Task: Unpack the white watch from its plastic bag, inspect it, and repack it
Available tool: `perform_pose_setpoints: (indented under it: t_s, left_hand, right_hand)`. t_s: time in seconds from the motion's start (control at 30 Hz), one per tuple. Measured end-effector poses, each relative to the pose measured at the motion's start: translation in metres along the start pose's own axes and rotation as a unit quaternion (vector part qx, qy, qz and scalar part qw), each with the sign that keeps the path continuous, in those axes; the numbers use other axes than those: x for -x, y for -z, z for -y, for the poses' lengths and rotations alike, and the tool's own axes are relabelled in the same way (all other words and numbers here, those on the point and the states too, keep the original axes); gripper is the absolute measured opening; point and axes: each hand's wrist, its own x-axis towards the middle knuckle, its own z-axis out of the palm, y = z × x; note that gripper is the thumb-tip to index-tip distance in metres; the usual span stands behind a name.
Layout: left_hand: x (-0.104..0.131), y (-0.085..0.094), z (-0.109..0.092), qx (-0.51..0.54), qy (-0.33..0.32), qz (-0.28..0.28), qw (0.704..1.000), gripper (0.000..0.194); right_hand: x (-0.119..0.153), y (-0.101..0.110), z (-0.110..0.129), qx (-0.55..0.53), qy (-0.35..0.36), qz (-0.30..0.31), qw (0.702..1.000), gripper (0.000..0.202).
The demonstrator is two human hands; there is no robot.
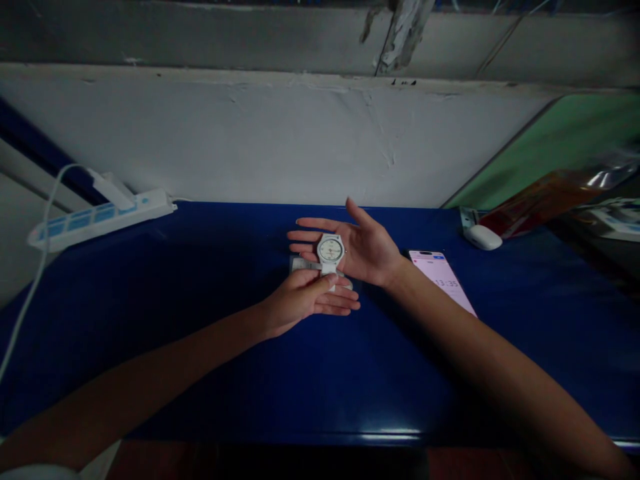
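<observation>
A white wristwatch point(331, 249) with a round pale dial is held up over the middle of the blue table. My left hand point(300, 297) grips its strap, the thumb pressed on top and the fingers reaching out underneath. Palm up, my right hand point(367, 250) is spread flat just behind the watch, its fingers pointing left. The watch overlaps those fingers; whether it rests on them I cannot tell. By my left thumb a small greyish, clear-looking piece point(303, 265) shows, partly covered by the hands.
A phone point(443, 277) with a lit screen lies beside my right forearm. Farther right are a white rounded case point(483, 237) and a reddish-brown clear package point(543, 197). A white power strip point(100, 220) with a cable stands at left. The pale wall point(260, 140) bounds the blue table point(200, 393).
</observation>
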Motion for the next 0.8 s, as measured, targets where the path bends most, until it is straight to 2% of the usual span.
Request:
perform_pose_setpoints:
  t_s: [0.23, 0.53, 0.8]
  left_hand:
    - [0.0011, 0.004, -0.0006, -0.006, 0.023, 0.052, 0.998, 0.034]
    - [0.0014, 0.0014, -0.0011, -0.027, 0.019, 0.027, 0.999, 0.04]
    - [-0.0006, 0.0031, 0.0001, -0.043, -0.004, 0.022, 0.999, 0.044]
  right_hand:
    - [-0.0011, 0.0027, -0.002, 0.017, -0.018, 0.002, 1.0, 0.075]
    - [0.003, -0.003, 0.0004, 0.041, 0.003, 0.012, 0.999, 0.07]
    - [0.0, 0.0, -0.0009, 0.062, 0.023, -0.008, 0.998, 0.063]
